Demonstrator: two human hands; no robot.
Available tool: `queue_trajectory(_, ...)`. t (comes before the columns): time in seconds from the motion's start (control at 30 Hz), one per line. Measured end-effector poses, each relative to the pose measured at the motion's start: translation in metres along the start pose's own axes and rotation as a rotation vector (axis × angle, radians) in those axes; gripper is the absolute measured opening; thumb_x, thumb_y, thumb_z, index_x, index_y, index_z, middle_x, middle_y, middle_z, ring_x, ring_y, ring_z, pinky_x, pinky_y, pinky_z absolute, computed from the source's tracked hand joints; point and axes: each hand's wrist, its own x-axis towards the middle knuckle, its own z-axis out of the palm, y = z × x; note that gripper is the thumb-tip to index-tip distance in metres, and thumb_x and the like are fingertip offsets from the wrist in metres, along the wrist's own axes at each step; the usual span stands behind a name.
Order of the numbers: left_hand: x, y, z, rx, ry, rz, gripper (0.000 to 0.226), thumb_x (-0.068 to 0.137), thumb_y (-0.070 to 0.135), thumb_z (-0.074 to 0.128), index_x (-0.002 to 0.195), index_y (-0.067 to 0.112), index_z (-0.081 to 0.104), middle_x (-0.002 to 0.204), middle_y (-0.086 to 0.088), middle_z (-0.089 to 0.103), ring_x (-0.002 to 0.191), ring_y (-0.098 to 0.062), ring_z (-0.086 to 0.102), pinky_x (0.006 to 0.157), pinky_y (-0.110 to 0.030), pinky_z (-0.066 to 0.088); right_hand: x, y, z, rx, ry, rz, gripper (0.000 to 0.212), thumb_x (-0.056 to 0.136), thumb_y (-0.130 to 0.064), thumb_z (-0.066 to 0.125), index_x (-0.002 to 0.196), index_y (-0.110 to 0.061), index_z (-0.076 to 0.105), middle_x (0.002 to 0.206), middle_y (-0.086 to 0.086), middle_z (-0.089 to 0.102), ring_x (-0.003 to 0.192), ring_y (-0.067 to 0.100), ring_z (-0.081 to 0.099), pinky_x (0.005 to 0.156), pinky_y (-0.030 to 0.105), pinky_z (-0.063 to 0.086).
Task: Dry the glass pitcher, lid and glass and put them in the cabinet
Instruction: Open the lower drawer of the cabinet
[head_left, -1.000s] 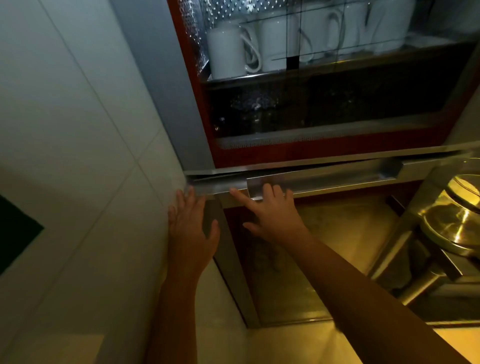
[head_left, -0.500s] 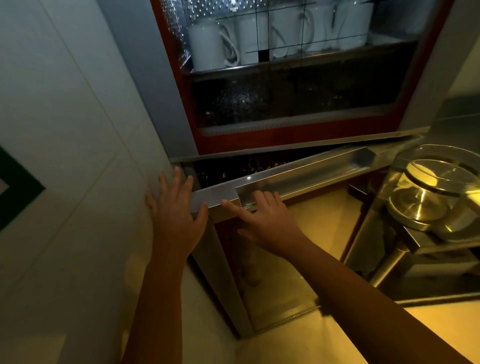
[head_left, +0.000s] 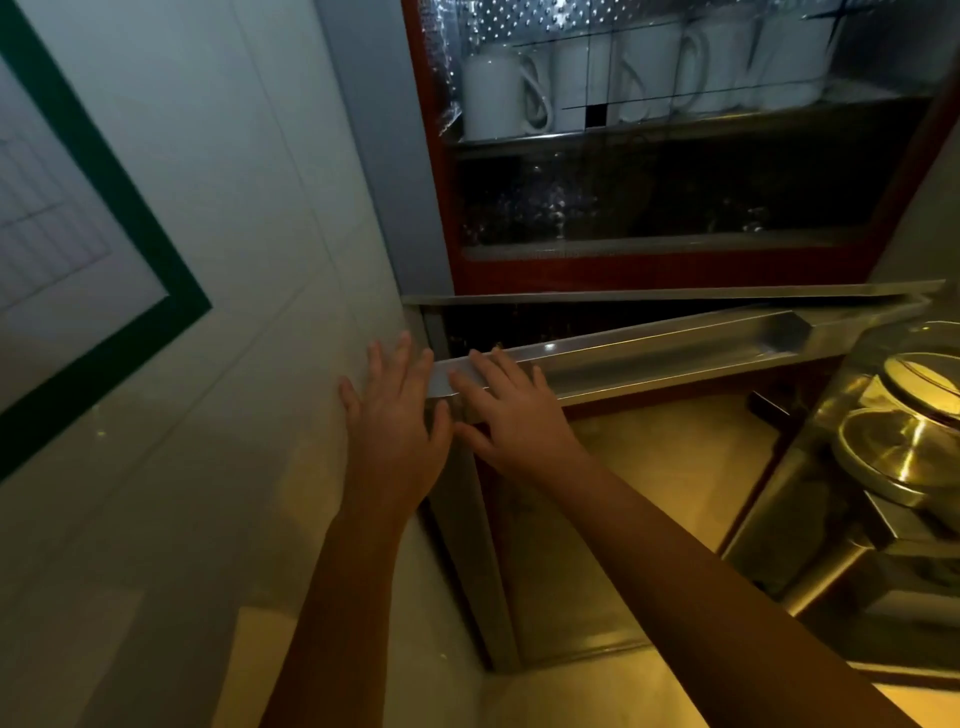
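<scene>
left hand (head_left: 395, 431) and right hand (head_left: 511, 410) flat, fingers straight, gripping nothing, pressed on rail (head_left: 675, 348) of ajar cabinet door; glass pitcher (head_left: 904, 415) at right, not yet shelved. risk: swinging door striking pitcher, flat fingers slipping.

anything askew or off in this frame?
Only the lower door's handle rail: it slants against the frame strip above, the gap wide at the left and closing rightward. That reads as a door partly open, left hand and right hand at its left end, not damage. The white mugs stand upright.
</scene>
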Motion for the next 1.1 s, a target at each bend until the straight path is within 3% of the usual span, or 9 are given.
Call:
queue_trajectory(0.37,-0.058,0.023,-0.026,-0.009,-0.044,-0.085,0.055,0.096,0.026,0.044,0.147,0.017,0.025,0.158,-0.003,0.010,0.145,-0.023,-0.002,0.107,-0.040,-0.011,-0.032,-0.008,-0.015,0.022,-0.068,-0.008,0.060,0.095,-0.052,0.033,0.147,-0.031,0.013,0.157,-0.001,0.002,0.144,0.018,-0.005,0.111,0.054,-0.005)
queue_trajectory(0.5,-0.075,0.028,-0.035,-0.001,-0.067,-0.067,0.054,0.097,0.027,0.043,0.147,0.017,0.025,0.158,-0.004,0.009,0.145,-0.025,-0.001,0.104,-0.039,-0.013,-0.054,-0.010,-0.021,0.046,-0.025,-0.033,0.056,0.096,-0.050,0.032,0.146,-0.030,0.021,0.156,-0.002,0.011,0.144,0.016,0.001,0.111,0.054,-0.005)
queue_trajectory(0.63,-0.080,0.026,-0.042,0.023,-0.097,-0.042,0.055,0.097,0.026,0.044,0.147,0.017,0.024,0.158,-0.004,0.009,0.145,-0.026,-0.001,0.111,-0.046,-0.007,-0.069,-0.011,-0.032,0.003,-0.016,-0.027,0.056,0.096,-0.052,0.025,0.146,-0.026,0.025,0.155,-0.003,0.020,0.143,0.014,0.009,0.111,0.052,-0.010)
queue_trajectory(0.73,-0.076,0.025,-0.048,0.046,-0.127,-0.020,0.056,0.097,0.028,0.041,0.148,0.018,0.021,0.158,-0.003,0.006,0.145,-0.024,-0.005,0.113,-0.051,-0.001,-0.072,-0.017,-0.042,-0.046,-0.052,0.022,0.057,0.096,-0.051,0.026,0.147,-0.026,0.019,0.155,-0.003,0.019,0.143,0.015,0.008,0.110,0.051,-0.013)
queue_trajectory(0.93,-0.070,0.023,-0.056,0.092,-0.170,0.004,0.057,0.099,0.034,0.033,0.150,0.022,0.010,0.158,0.001,-0.005,0.144,-0.020,-0.013,0.113,-0.047,-0.003,-0.058,-0.038,-0.046,-0.023,-0.070,0.093,0.059,0.096,-0.050,0.031,0.148,-0.028,0.014,0.156,0.000,0.014,0.144,0.019,0.004,0.109,0.055,-0.010)
queue_trajectory(1.1,-0.071,0.020,-0.054,0.100,-0.200,0.017,0.056,0.100,0.033,0.030,0.150,0.024,0.006,0.158,0.003,-0.008,0.143,-0.019,-0.014,0.113,-0.046,-0.005,-0.057,-0.047,-0.042,-0.046,-0.153,0.260,0.066,0.094,-0.056,0.031,0.148,-0.032,0.002,0.157,0.006,0.001,0.143,0.031,-0.007,0.106,0.060,-0.012)
